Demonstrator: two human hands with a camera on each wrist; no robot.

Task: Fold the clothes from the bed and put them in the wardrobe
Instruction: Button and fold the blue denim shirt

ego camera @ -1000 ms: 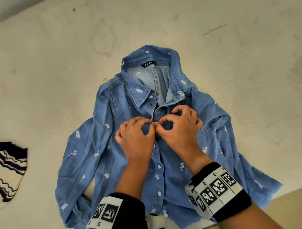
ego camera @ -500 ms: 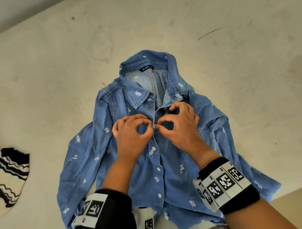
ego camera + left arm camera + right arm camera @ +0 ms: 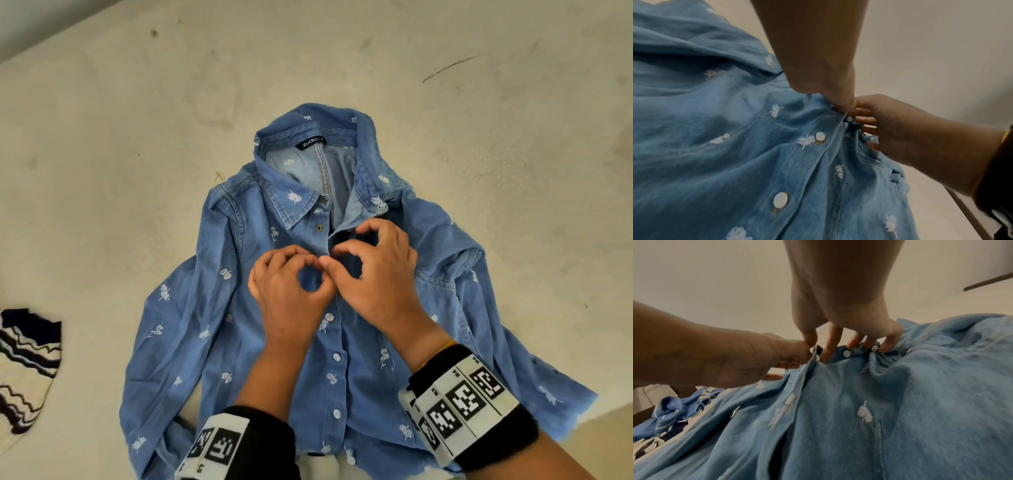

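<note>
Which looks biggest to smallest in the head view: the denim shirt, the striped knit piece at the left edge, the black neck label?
1. denim shirt
2. striped knit piece, though the picture's edge cuts it off
3. black neck label

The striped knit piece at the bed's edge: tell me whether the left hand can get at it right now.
Probably not yet. The left hand is pinching the denim shirt placket with the right hand. The path to the striped knit piece looks clear once it lets go.
</note>
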